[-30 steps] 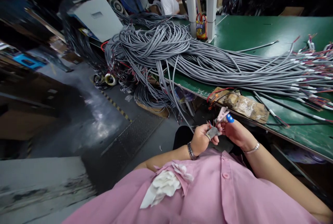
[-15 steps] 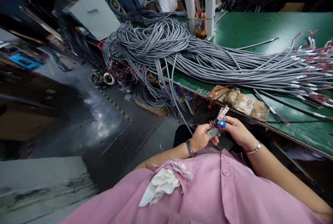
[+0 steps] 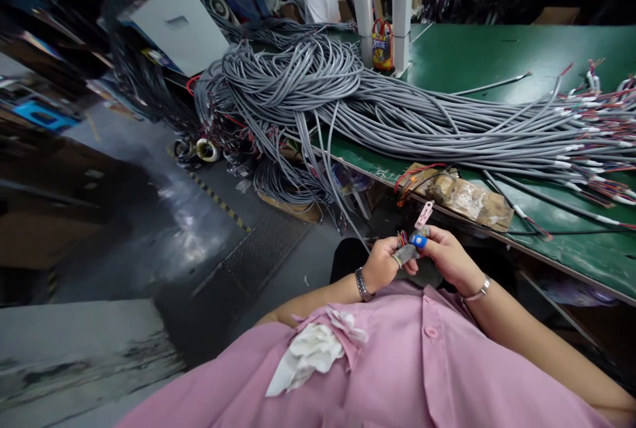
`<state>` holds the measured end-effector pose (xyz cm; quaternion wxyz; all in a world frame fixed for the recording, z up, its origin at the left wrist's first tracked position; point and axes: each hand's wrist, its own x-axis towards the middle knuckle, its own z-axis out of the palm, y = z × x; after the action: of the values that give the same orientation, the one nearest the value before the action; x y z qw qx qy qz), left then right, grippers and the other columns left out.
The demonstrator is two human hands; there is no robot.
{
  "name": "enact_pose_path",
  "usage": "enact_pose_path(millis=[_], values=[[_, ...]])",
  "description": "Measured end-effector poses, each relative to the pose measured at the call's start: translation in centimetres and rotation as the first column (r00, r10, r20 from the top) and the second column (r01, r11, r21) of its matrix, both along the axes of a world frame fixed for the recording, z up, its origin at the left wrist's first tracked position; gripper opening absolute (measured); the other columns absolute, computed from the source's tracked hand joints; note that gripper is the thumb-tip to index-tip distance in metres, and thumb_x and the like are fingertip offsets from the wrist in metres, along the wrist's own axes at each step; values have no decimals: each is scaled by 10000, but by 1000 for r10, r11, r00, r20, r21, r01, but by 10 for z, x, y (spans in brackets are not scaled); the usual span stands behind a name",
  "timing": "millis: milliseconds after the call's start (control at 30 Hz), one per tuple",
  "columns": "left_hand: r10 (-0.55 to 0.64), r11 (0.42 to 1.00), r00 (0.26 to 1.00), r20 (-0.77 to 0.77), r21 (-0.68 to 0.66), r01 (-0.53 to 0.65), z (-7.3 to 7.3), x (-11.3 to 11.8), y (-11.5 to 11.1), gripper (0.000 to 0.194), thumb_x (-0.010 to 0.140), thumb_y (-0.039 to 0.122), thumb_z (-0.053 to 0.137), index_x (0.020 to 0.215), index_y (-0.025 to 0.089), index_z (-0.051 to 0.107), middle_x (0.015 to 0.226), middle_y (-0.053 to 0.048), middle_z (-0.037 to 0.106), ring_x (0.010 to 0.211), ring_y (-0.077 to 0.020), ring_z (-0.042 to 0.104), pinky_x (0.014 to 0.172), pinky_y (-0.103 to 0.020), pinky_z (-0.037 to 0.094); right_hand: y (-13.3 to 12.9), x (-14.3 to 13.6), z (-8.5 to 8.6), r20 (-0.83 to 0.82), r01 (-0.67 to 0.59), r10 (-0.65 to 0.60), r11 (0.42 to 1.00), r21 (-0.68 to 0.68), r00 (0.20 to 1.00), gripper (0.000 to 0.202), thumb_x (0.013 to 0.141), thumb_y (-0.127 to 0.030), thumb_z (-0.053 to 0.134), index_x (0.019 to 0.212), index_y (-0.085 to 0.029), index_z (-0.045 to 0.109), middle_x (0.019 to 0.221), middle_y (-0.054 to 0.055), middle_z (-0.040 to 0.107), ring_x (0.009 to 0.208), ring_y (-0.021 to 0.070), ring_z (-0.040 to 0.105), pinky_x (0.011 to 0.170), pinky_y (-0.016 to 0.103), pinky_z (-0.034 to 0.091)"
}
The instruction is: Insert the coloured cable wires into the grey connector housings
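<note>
The left hand (image 3: 382, 266) is closed around the root of a small fan of coloured wires (image 3: 402, 237), which poke up towards 12 o'clock just clear of the desk (image 3: 497, 50) edge; the right hand (image 3: 452, 256) comes in from 4 o'clock with its fingers pinched together, gripping what looks like a pink tool (image 3: 424, 214) that points to 1 o'clock, while its thumb, in a blue wrap (image 3: 419, 241), sits right beside the wires; whether that thumb touches a strand is too small to tell.

To do this fine finger work well, I would let the left hand act as a steady clamp, with the grey wrap (image 3: 405, 254) on its finger backing the wires; spread the strands so each can be told by its colour; press each singly with the wrapped thumb, tugging lightly so that no core gets nicked or bent; and hold the pink tool high in the right hand, so its ends do not snag a neighbouring strand.

A loose grey cable (image 3: 342, 206) runs down from 11 o'clock towards the left hand; slack there should help, as a pull from the heavy grey bundle (image 3: 437, 123) beyond could twist the wires mid-pinch.
</note>
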<state>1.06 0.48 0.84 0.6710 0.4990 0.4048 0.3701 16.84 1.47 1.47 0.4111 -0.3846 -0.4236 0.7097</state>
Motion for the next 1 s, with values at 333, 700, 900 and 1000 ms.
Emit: enact_pose_path(millis=[333,700,900,1000], values=[[192,981,975,114,-64,-185,-6,-3,-1,351,798,449,633,762,100,618,571,-41,635,464,-141,591,485,-263,490,10,9,-18,-43,129,-135,984,-125,990,249,736,-333,745,665,-175,567,525,-51,494,476,76,435,507,225,364],[157,983,956,250,-129,-127,19,11,0,302,796,405,633,748,108,629,531,-31,619,424,-125,557,447,-237,439,24,5,-8,-22,244,-243,970,15,970,386,831,-553,574,753,-182,642,606,-8,510,535,108,425,535,247,398],[150,981,955,254,-159,-112,13,14,4,320,775,424,637,750,105,626,549,-39,622,428,-134,556,454,-256,442,25,-1,-14,39,361,-365,928,89,930,498,806,-672,499,710,-196,610,604,8,546,528,130,466,524,270,410],[148,980,957,251,-164,-108,11,16,6,333,761,443,642,748,111,613,540,-33,616,415,-134,547,446,-261,442,29,-4,-6,-89,209,-209,978,-16,974,589,751,-764,456,748,-195,611,586,10,546,499,144,485,497,292,434]])
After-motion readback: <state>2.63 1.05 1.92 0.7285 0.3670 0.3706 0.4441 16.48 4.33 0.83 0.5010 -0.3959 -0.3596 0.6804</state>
